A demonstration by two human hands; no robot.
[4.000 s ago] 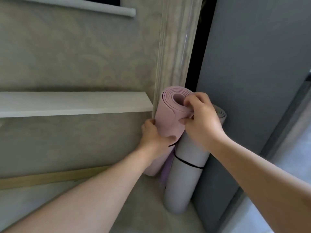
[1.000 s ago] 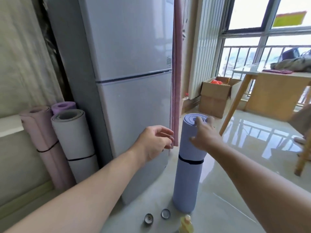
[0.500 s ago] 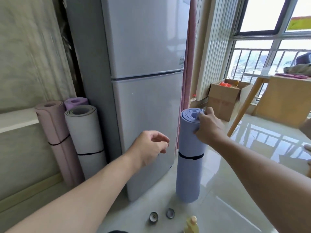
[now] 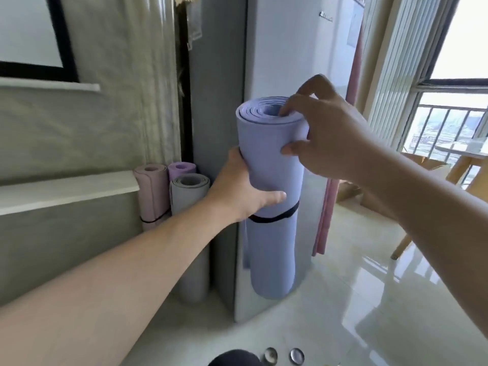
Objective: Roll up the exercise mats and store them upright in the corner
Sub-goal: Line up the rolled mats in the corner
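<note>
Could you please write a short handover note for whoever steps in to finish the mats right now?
Left hand grips the rolled blue mat mid-body; right hand holds its top end, fingers in the core. The mat is strapped and upright, in front of the fridge.
Done: pink mat, purple mat and grey mat stand in the corner.
Left: stand the blue mat beside them.

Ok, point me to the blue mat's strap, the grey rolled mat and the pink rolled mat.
black strap [image 4: 274, 217]: head view, band's front.
grey rolled mat [image 4: 188, 207]: head view, upper side.
pink rolled mat [image 4: 153, 192]: head view, upper side.
</note>
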